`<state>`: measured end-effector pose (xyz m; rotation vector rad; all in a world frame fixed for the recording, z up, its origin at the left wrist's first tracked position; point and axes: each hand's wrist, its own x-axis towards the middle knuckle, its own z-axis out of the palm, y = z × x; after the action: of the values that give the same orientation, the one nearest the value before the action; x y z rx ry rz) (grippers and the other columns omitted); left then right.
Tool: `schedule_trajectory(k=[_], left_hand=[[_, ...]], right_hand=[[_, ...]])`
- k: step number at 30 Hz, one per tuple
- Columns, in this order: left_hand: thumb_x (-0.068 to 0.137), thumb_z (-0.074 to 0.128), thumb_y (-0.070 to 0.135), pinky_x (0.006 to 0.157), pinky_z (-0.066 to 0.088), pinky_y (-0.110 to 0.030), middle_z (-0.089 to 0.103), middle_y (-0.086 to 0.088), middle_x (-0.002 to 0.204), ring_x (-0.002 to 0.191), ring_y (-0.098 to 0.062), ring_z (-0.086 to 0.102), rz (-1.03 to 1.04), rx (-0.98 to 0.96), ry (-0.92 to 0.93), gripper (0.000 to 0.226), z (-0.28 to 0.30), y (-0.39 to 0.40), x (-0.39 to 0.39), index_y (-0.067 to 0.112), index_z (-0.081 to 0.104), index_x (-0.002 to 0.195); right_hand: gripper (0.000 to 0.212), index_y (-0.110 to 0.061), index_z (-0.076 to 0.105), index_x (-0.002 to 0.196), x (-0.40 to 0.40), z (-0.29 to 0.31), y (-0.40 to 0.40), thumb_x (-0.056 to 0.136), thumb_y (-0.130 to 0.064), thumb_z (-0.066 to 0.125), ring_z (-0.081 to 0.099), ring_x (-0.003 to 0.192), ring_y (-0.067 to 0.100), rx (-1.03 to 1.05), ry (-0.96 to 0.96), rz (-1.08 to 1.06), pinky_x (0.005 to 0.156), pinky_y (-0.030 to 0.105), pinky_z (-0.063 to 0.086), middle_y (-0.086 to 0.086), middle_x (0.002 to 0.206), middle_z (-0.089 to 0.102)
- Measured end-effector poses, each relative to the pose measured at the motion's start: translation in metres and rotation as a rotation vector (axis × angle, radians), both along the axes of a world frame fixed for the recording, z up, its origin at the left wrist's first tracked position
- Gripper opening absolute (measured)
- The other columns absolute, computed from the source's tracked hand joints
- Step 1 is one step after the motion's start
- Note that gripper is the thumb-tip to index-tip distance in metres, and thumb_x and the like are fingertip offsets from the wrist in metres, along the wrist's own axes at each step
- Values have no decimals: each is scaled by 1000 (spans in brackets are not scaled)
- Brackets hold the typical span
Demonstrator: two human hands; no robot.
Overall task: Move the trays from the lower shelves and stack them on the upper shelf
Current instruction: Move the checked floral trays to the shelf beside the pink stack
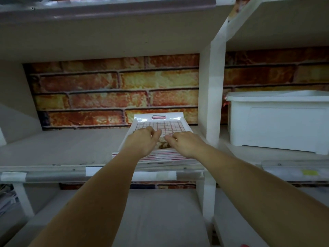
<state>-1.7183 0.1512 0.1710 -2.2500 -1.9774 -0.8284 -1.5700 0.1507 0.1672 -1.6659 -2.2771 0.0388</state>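
A stack of white trays (161, 124) with a red grid pattern lies on the upper shelf (71, 150), close to the white upright on its right. The top tray has a slotted handle at its far end and is tilted slightly over the ones below. My left hand (142, 141) rests palm down on the near part of the top tray, fingers loosely bent. My right hand (185, 142) rests beside it in the same way, fingertips touching the tray. Neither hand curls round an edge.
A white upright post (212, 104) divides the shelving. A white plastic bin (277, 122) stands in the right compartment. A brick-pattern wall (106, 91) backs the shelves. The lower shelf (151, 216) shows beneath my arms, with papers at the far left.
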Motion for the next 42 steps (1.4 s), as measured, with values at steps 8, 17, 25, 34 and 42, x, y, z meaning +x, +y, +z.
schedule_trajectory(k=[8,17,25,34,42], left_hand=[[101,30,41,79,39,-31,68,-10,99,101,-28,60,-39,120,5,42,17,-18,14,11,57,115],[100,37,32,75,44,-33,67,-13,98,90,-29,58,-216,173,-76,32,32,-25,72,10,59,110],[100,37,32,74,40,-31,65,-13,104,98,-31,57,-516,93,-118,33,11,-36,176,9,60,108],[99,37,34,81,44,-35,66,-14,106,99,-31,57,-856,-10,-123,33,-28,-99,312,12,61,105],[99,39,34,79,42,-32,66,-12,111,103,-30,57,-1057,-58,-68,32,-47,-187,423,13,61,108]], right_hand=[[53,-7,63,96,10,16,-15,101,-46,28,58,94,24,73,121,-1,85,37,46,7,91,60],[31,-10,66,113,67,32,-48,98,-29,46,59,108,26,119,303,-177,89,33,48,8,116,65],[38,-12,49,67,159,21,-94,99,-31,42,48,74,21,92,260,-464,52,24,32,0,67,49],[43,-2,64,106,279,-8,-195,100,-35,37,57,103,29,26,167,-887,77,31,41,15,109,64],[36,-12,55,85,371,-43,-311,99,-40,37,56,99,29,-2,142,-1148,71,30,36,11,92,56]])
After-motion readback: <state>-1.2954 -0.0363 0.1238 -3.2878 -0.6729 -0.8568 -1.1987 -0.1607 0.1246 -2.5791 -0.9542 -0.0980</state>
